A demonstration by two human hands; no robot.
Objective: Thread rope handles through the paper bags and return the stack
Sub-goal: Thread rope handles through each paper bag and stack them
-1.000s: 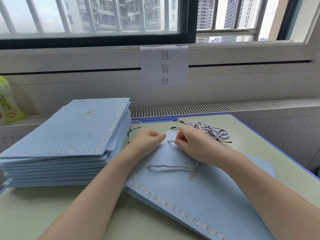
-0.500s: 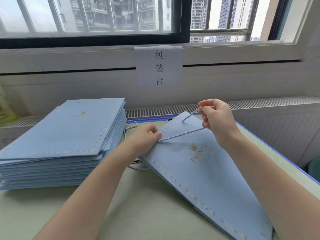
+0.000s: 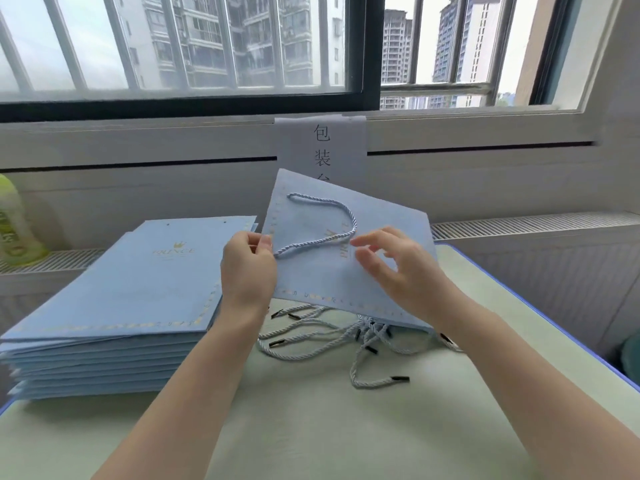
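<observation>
Left hand [image 3: 247, 268] pinches bag [image 3: 346, 258] by left edge, bag up in air, tilted. Rope [image 3: 325, 221] loops across front. Right hand [image 3: 398, 268] spread, just beside rope. Stack [image 3: 114, 306] lies left, nearer left hand.

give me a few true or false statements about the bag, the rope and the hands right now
1. The left hand pinches the lifted paper bag at its edge. True.
2. A rope handle loops across the lifted bag's face. True.
3. The right hand grips a loose rope. False: its fingers are spread at the bag, holding nothing.
4. The loose ropes lie on the stack of bags. False: they lie on the table under the lifted bag.
</observation>
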